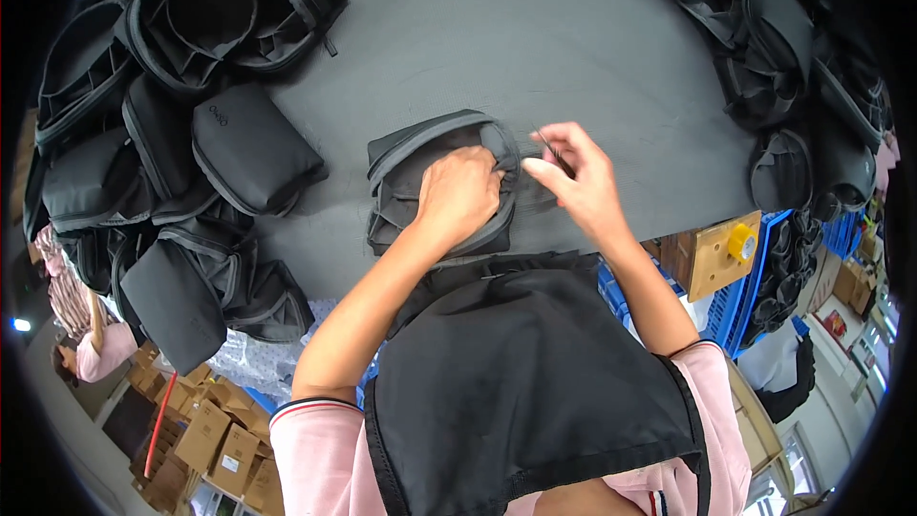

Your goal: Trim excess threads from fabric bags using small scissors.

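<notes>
An unzipped black pouch lies on the dark work surface in front of me, its grey lining and inner pockets showing. My left hand reaches into it, fingers curled against the lining by the right-hand rim and gripping the fabric there; the fingertips are partly hidden. Just right of the pouch, apart from it, my right hand is closed round a slim dark pointed tool that looks like thread snips. Its thin tip sticks out past the fingers, pointing up and left.
Black pouches are heaped along the left, with more pouches at the far right. A wooden block with a yellow tape roll sits near the right front edge. Cardboard boxes and another person are beyond, lower left.
</notes>
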Available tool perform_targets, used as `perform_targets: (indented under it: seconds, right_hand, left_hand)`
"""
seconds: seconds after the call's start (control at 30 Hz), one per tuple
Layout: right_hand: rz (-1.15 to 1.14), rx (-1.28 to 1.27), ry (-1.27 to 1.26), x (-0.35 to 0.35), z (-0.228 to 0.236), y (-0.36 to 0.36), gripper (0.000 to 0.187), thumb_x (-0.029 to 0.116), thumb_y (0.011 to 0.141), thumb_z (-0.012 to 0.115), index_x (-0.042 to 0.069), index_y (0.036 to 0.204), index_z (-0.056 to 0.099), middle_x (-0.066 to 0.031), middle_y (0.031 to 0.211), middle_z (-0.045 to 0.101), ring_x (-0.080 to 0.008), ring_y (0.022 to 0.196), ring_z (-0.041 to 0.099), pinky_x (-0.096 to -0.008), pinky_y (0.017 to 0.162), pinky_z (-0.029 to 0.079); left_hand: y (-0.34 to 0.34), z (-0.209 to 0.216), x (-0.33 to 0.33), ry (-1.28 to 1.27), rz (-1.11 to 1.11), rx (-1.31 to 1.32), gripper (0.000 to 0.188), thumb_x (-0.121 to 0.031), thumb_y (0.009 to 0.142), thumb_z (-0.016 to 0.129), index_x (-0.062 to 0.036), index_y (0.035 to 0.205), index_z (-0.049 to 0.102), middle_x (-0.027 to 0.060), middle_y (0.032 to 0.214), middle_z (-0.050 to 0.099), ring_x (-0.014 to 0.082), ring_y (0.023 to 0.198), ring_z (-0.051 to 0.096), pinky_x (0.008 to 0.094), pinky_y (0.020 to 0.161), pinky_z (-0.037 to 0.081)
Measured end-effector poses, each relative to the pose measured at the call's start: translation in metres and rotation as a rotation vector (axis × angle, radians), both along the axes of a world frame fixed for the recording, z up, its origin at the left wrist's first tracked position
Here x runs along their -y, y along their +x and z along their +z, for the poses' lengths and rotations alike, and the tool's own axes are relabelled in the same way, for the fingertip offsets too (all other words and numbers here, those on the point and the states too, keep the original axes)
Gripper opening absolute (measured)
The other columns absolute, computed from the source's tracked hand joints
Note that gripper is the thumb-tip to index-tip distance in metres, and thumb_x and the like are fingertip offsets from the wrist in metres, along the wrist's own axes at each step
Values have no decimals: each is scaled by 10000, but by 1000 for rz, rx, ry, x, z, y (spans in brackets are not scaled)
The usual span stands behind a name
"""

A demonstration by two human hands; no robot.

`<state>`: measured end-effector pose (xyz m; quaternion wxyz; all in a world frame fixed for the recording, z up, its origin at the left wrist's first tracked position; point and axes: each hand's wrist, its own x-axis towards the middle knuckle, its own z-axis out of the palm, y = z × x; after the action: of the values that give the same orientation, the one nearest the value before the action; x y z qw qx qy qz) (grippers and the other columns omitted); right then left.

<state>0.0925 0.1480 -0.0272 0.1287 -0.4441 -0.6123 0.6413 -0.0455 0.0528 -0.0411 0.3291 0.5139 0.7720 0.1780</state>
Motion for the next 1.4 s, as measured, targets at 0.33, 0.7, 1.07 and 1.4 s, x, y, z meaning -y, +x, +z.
perform_targets:
  seconds: [0.33,0.7,1.07,1.4]
  right_hand:
    - [194,91,117,-1,-21,-23,253,112,715,708,0,826,510,-66,705,570,-142,644,543,-303,614,463]
    - [28,64,880,3,-18,-23,238,-76,654,559,32,865,538,-73,781,552,-180,599,559,-297,538,447]
    - [-99,-145,367,24,4,47,243,56,772,662,21,990,560,-47,830,581,-108,695,549,-253,626,450]
    - [227,-237,560,-5,31,38,261,-16,692,670,24,946,622,-67,835,581,-132,676,534,-245,595,439]
  left_hand:
    - [4,15,3,-193,-111,72,380,-281,796,619,54,960,548,181,943,575,355,938,542,422,815,433]
    - [25,9,-27,-81,-92,-128,213,-187,709,608,13,781,604,191,759,639,365,685,628,457,639,497]
    - [-13,36,-2,-156,72,657,395,-154,767,699,17,1099,570,122,954,649,134,826,576,293,754,444]
    - [-5,50,1,-158,4,800,202,-148,790,691,5,844,572,-15,712,554,54,662,456,244,581,380]
